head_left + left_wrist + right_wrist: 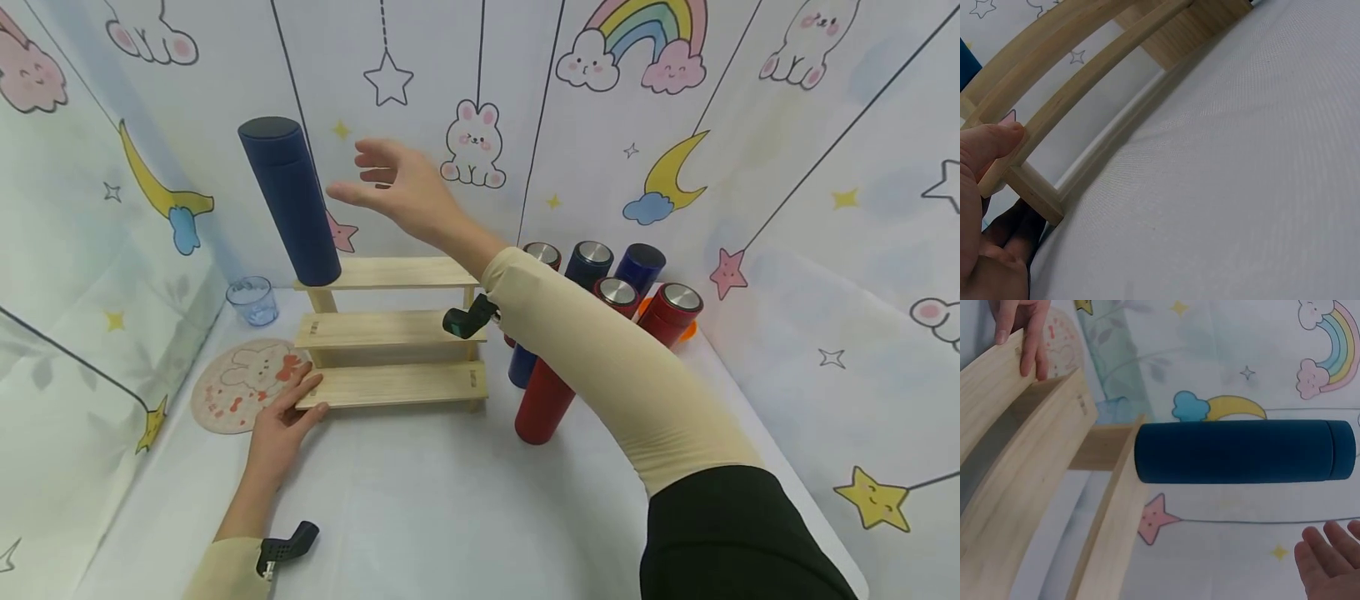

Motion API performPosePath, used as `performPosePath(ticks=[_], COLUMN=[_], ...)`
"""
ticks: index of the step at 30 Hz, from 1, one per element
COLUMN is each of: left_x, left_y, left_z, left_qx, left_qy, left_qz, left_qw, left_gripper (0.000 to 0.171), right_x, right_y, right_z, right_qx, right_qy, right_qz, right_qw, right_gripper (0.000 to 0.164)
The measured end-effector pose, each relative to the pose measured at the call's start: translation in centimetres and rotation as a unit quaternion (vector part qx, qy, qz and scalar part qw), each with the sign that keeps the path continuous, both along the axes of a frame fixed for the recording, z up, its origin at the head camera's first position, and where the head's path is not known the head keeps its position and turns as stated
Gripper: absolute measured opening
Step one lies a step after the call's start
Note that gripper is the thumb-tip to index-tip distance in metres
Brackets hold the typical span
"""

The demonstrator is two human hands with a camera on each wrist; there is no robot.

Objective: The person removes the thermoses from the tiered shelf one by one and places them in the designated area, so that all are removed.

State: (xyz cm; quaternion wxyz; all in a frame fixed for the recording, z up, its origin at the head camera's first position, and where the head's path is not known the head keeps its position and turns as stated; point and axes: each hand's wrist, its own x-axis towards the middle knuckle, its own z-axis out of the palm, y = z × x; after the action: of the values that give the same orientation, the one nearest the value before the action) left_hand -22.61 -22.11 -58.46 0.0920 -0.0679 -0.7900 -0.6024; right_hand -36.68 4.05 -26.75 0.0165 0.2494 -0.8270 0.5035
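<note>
A dark blue thermos flask (291,204) stands upright on the left end of the top step of a three-tier wooden rack (390,329). My right hand (401,187) is in the air to the right of the flask, fingers extended, with a gap between them. In the right wrist view the flask (1235,452) and the fingertips of that hand (1332,562) are also apart. Down at the front left corner of the rack, my left hand (281,425) grips the lowest board. The left wrist view has its thumb (991,144) against the board's edge and other fingers underneath.
Several red and blue flasks (546,404) stand to the right of the rack, partly hidden by my right forearm. An orange thing (687,332) shows behind them. At the left are a clear blue glass (253,302) and a round rabbit-print mat (232,392). A patterned curtain (585,167) hangs behind.
</note>
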Motion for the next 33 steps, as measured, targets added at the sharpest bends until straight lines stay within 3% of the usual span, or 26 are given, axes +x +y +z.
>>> performPosePath(ticks=[10, 17, 22, 33], left_x=[0.2, 0.0, 0.0, -0.2], left_y=[0.0, 0.1, 0.2, 0.2], left_z=[0.3, -0.1, 0.1, 0.2], left_qx=[-0.005, 0.023, 0.001, 0.003], left_qy=[-0.007, -0.007, -0.008, 0.010], left_qz=[0.005, -0.009, -0.002, 0.000], left_qw=[1.0000, 0.9997, 1.0000, 0.9999], left_gripper=[0.052, 0.053, 0.053, 0.052], right_x=[-1.4, -2.2, -2.9, -3.4], right_y=[-2.9, -4.2, -5.2, -7.7], right_z=[-1.5, -3.1, -4.0, -4.9], right_qx=[0.003, 0.009, 0.003, 0.009], right_qy=[-0.046, -0.064, -0.073, -0.099], right_qz=[-0.007, -0.012, -0.023, -0.032], right_qw=[0.999, 0.998, 0.997, 0.994], right_gripper=[0.085, 0.084, 0.083, 0.080])
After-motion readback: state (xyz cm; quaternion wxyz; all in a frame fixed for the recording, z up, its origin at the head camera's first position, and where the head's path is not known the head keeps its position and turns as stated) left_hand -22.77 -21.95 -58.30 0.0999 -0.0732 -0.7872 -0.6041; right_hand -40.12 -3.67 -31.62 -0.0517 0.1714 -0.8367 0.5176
